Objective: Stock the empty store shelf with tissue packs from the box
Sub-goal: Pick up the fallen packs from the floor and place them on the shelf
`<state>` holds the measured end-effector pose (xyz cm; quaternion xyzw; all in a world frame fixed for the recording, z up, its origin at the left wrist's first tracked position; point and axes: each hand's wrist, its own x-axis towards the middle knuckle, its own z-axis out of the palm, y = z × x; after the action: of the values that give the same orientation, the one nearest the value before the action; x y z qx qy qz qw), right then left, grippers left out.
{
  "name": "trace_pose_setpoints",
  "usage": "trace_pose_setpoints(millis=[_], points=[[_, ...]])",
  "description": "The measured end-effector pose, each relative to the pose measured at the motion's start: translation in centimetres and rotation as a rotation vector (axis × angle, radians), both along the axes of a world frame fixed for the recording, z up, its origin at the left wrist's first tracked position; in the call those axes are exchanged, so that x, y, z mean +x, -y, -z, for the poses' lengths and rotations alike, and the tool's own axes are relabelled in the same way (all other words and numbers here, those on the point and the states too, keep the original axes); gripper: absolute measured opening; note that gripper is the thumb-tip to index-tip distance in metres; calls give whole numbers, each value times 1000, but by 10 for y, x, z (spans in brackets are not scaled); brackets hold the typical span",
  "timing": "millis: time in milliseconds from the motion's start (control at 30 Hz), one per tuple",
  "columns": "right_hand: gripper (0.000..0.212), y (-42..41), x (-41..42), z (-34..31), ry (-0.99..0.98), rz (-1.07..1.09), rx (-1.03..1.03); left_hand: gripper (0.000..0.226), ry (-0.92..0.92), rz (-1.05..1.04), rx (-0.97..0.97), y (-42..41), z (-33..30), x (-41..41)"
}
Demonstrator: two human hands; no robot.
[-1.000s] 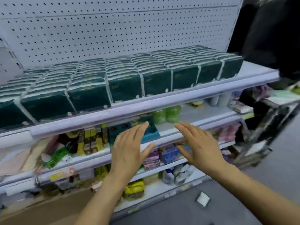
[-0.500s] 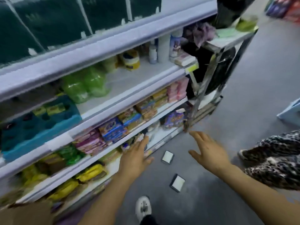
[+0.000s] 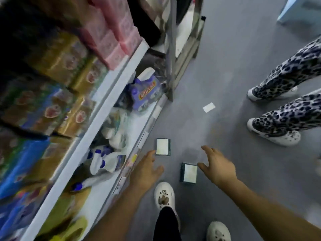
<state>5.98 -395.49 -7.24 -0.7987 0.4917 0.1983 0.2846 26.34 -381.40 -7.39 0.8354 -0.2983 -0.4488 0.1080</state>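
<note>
Two tissue packs lie on the grey floor [image 3: 234, 80] beside the bottom shelf [image 3: 111, 153]. The far pack [image 3: 163, 146] sits just beyond the left hand [image 3: 147, 169], the near pack [image 3: 189, 173] just left of the right hand [image 3: 218, 166]. Both hands reach down empty, fingers spread wide.

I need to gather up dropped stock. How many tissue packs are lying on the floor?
2: one dark green tissue pack just beyond the left hand, one beside the right hand. Others may be out of frame.

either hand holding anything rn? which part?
Nothing held. Left hand and right hand are open above two tissue packs on the floor.
</note>
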Motion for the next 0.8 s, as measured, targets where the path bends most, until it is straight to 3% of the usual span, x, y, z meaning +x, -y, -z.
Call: trace_pose_setpoints(millis=[233, 367, 600, 800], points=[[57, -18, -25, 181, -161, 297, 230, 65, -22, -40, 108, 31, 193, 9], [62, -28, -24, 267, -154, 408, 338, 70, 83, -87, 110, 36, 295, 11], [83, -66, -14, 367, -133, 679, 280, 69, 254, -246, 39, 60, 358, 20], [78, -78, -13, 396, -80, 893, 244, 85, 277, -324, 156, 75, 377, 25]])
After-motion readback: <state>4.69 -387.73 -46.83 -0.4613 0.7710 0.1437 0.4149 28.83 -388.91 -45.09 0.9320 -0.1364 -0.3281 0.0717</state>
